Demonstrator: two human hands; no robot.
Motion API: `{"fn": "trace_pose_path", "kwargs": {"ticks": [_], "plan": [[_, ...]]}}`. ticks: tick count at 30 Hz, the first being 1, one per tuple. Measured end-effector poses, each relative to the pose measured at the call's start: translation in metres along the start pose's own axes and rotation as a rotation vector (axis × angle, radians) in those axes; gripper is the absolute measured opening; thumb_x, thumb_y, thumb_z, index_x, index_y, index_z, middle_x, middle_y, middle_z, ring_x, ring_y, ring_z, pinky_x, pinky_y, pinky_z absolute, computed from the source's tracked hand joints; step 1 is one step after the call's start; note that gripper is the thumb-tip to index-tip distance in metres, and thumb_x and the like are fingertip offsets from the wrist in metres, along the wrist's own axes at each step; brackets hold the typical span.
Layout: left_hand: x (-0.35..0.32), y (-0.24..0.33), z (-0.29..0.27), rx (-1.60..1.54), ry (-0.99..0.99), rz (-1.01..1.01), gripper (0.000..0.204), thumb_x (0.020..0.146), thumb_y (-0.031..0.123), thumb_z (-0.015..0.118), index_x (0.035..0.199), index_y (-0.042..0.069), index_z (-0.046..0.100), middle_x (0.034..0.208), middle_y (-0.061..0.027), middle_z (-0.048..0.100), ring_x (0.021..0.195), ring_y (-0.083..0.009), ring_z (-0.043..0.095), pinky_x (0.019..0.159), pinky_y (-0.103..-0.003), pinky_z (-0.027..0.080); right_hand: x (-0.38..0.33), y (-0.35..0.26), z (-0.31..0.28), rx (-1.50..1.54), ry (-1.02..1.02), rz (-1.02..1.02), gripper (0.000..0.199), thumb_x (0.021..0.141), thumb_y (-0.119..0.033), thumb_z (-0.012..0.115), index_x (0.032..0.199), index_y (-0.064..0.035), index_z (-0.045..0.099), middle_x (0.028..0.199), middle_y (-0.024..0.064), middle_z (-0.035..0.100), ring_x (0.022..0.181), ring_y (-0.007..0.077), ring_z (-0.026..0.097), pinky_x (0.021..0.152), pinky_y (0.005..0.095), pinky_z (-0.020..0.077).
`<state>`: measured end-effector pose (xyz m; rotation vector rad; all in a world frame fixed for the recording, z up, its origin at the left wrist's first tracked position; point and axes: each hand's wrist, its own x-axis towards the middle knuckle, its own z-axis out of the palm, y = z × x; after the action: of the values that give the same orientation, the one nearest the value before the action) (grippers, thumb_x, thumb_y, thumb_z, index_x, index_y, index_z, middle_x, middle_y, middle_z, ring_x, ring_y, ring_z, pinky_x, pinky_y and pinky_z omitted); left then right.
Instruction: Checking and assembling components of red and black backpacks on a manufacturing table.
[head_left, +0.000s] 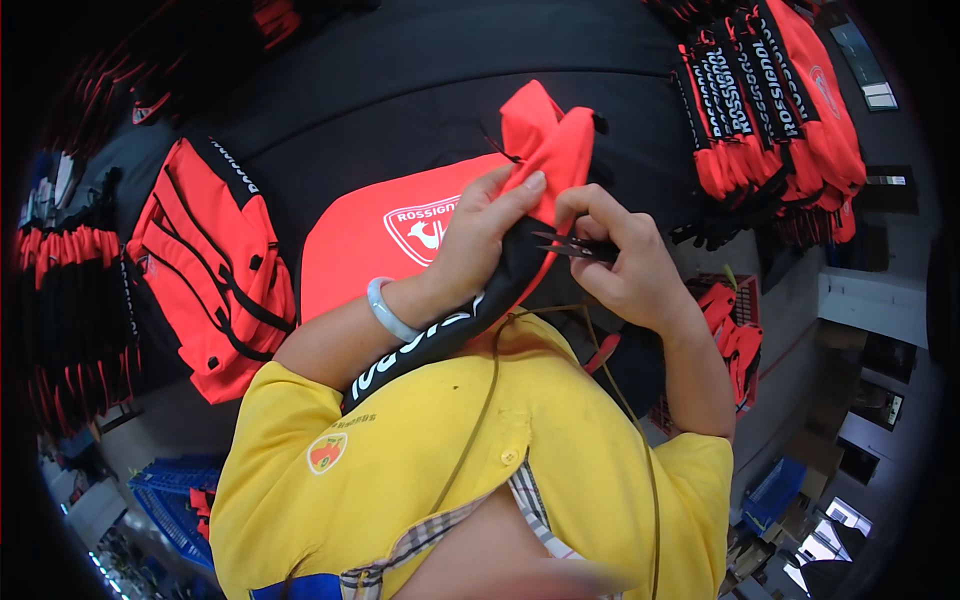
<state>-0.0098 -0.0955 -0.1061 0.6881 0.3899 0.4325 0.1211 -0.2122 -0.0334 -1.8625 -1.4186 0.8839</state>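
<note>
Red bag [545, 140] betw. hands [555, 245]

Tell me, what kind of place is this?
Probably a sewing workshop that makes bags: stacks of red and black bags and strap bundles surround the worktable, and the right hand holds thread snips.

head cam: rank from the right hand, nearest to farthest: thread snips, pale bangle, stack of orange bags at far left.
1. Thread snips: held in the right hand itself.
2. Pale bangle: on the left wrist, centre.
3. Stack of orange bags: left, on the black table.
</note>
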Motion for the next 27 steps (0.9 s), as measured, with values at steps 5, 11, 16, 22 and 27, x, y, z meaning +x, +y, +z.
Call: {"fn": "trace_pose_path", "kwargs": {"ticks": [5, 11, 16, 22, 27], "plan": [[0.003, 0.001, 0.000, -0.045, 0.055, -0.033, 0.028, 0.094, 0.023, 0.061, 0.110, 0.000, 0.061, 0.095, -0.0021, 0.066, 0.082, -0.0051, 0.062, 0.073, -0.018, 0.049, -0.010, 0.023, -0.002, 0.721, 0.042, 0.022, 0.008, 0.079, -0.006, 0.057, 0.082, -0.0025, 0.051, 0.072, -0.0040, 0.049, 0.063, 0.0027, 0.043, 0.059, 0.0160, 0.0315], [0.001, -0.001, 0.002, -0.050, 0.039, -0.050, 0.031, 0.094, 0.025, 0.061, 0.111, -0.001, 0.061, 0.094, -0.0023, 0.066, 0.081, -0.0056, 0.063, 0.072, -0.018, 0.049, -0.010, 0.015, 0.004, 0.354, 0.212, -0.037, 0.014, 0.084, 0.000, 0.055, 0.098, -0.0001, 0.057, 0.075, -0.0035, 0.052, 0.066, 0.0008, 0.046, 0.059, 0.0166, 0.0339], [0.001, -0.002, 0.003, -0.041, 0.025, -0.053, 0.031, 0.094, 0.025, 0.061, 0.110, -0.001, 0.061, 0.093, -0.0022, 0.066, 0.079, -0.0058, 0.063, 0.070, -0.018, 0.049, -0.002, 0.021, 0.009, 0.176, 0.158, -0.142, 0.031, 0.075, 0.009, 0.054, 0.103, -0.0034, 0.056, 0.071, 0.0015, 0.050, 0.063, 0.0057, 0.049, 0.061, 0.0201, 0.0404], [0.001, -0.003, -0.004, -0.010, -0.047, -0.073, 0.031, 0.094, 0.026, 0.062, 0.109, -0.001, 0.061, 0.092, -0.0024, 0.066, 0.080, -0.0060, 0.063, 0.071, -0.018, 0.050, -0.003, 0.025, 0.013, 0.162, 0.140, -0.166, 0.035, 0.072, 0.009, 0.056, 0.103, -0.0061, 0.054, 0.066, 0.0038, 0.049, 0.059, 0.0099, 0.051, 0.061, 0.0238, 0.0442], [-0.002, -0.003, 0.009, -0.041, 0.030, -0.083, 0.030, 0.094, 0.026, 0.062, 0.108, -0.001, 0.061, 0.091, -0.0018, 0.066, 0.078, -0.0052, 0.062, 0.070, -0.018, 0.049, -0.011, 0.034, 0.001, 0.349, -0.088, -0.054, 0.026, 0.078, 0.003, 0.054, 0.103, -0.0031, 0.053, 0.072, 0.0014, 0.053, 0.063, 0.0063, 0.050, 0.060, 0.0207, 0.0392]]}}
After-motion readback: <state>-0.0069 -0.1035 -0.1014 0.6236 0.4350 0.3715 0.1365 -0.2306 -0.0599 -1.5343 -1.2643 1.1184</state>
